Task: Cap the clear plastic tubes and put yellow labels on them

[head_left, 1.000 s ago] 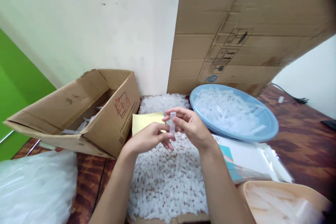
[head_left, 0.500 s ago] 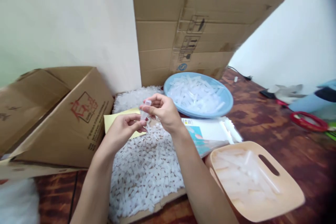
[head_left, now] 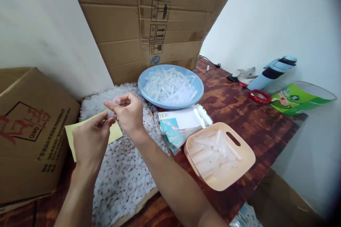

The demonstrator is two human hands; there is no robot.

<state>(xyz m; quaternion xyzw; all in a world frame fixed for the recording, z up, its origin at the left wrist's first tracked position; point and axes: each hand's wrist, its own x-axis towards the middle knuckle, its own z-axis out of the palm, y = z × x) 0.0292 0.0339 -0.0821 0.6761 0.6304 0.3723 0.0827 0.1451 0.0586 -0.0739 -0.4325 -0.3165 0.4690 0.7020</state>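
Close together over the tray of white pieces, both my hands are pinched on small translucent plastic. A clear plastic piece (head_left: 116, 100) shows at the fingertips of my right hand (head_left: 131, 112). Between the thumb and fingers of my left hand (head_left: 92, 136) is a clear round plastic piece (head_left: 110, 114). Fingers hide whether the two are joined. Behind my left hand, a yellow paper sheet (head_left: 115, 134) lies on the heap. Many small white plastic pieces (head_left: 122, 173) cover the cardboard below. Larger clear pieces (head_left: 90, 103) are piled at its far end.
A blue basin (head_left: 142, 90) of clear tubes stands behind, and a peach basket (head_left: 246, 161) of tubes at right. Printed packets (head_left: 173, 131) lie between them. Cardboard boxes (head_left: 53, 142) border the left and back. A blue umbrella (head_left: 269, 74), red ring (head_left: 259, 97) and green package (head_left: 298, 95) sit far right.
The view has swung right, so the scene slides left and the green package shows more fully. My left hand has turned, its back now facing me. Both hands keep their pinch.
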